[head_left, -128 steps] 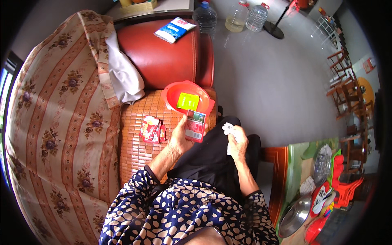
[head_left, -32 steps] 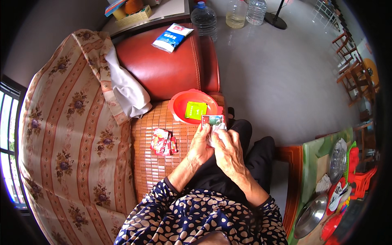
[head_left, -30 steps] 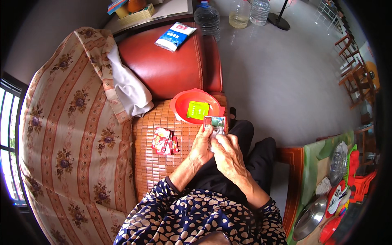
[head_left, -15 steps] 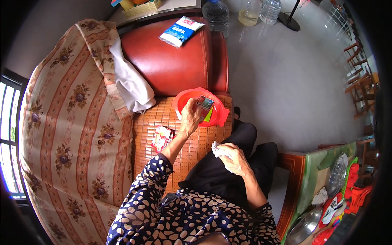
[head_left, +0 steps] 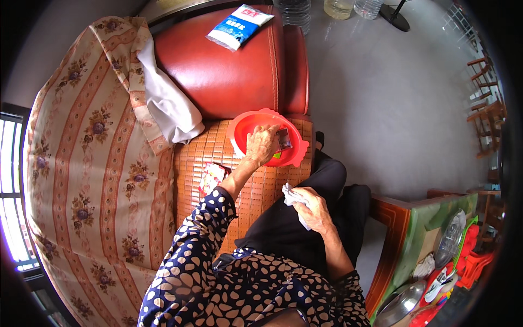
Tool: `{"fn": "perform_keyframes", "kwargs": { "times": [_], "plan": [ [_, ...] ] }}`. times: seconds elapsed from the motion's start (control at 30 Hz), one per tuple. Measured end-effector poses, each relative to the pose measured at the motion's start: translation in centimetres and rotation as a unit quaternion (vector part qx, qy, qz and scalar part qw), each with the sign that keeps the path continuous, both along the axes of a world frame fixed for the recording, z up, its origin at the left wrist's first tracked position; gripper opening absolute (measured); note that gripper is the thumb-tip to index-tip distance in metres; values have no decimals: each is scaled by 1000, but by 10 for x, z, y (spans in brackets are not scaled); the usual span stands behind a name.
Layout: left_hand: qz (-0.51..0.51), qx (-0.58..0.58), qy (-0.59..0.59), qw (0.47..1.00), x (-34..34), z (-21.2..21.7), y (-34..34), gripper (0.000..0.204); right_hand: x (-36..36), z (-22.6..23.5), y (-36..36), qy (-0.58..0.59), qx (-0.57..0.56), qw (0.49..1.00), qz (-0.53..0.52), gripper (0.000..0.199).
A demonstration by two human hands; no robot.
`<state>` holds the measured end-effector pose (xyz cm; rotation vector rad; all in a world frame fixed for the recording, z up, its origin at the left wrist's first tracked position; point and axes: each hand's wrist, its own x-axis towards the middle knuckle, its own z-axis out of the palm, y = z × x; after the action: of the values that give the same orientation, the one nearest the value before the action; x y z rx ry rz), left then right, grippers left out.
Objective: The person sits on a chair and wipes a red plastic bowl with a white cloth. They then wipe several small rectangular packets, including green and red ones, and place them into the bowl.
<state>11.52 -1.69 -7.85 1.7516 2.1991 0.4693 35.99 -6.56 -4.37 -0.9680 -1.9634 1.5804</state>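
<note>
My left hand (head_left: 261, 144) reaches into a red plastic basin (head_left: 241, 126) on the bamboo seat mat and holds a small flat packet (head_left: 284, 138) over it. A yellow-green item lies under that hand in the basin. My right hand (head_left: 313, 207) rests on my lap, closed around a crumpled white tissue (head_left: 291, 196). A small red-and-white packet (head_left: 211, 177) lies on the mat beside my left forearm.
A red leather sofa arm (head_left: 239, 71) carries a blue-and-white pouch (head_left: 237, 24). A floral cover (head_left: 92, 163) and white cloth (head_left: 166, 106) drape the sofa back. Bottles (head_left: 338, 7) stand on the grey floor. A green-topped table (head_left: 430, 229) with metal bowls is at lower right.
Both hands held the small packet together over my lap a second ago. My left hand has since carried it out to the red basin, while my right stayed on the lap with the tissue.
</note>
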Motion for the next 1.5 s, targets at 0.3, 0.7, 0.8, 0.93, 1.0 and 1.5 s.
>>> {"fn": "perform_keyframes", "kwargs": {
  "times": [0.3,0.7,0.8,0.93,1.0,1.5],
  "plan": [
    [17,124,-56,990,-16,-6,-16,41,-6,3,3,-28,5,999,15,28],
    [268,107,-107,951,-101,1,-196,27,-16,17,-1,-82,-15,996,12,26],
    [297,67,-159,939,-93,-12,-222,50,-17,13,-3,-101,-25,994,13,26],
    [288,47,-90,952,-79,-20,-225,66,-13,3,-7,-113,4,994,4,28],
    [310,48,-129,941,-78,-23,-223,67,-13,5,-9,-113,16,993,1,28],
    [315,209,-565,733,-70,3,-216,23,-10,18,-21,-91,39,995,-17,27]
  ]
}}
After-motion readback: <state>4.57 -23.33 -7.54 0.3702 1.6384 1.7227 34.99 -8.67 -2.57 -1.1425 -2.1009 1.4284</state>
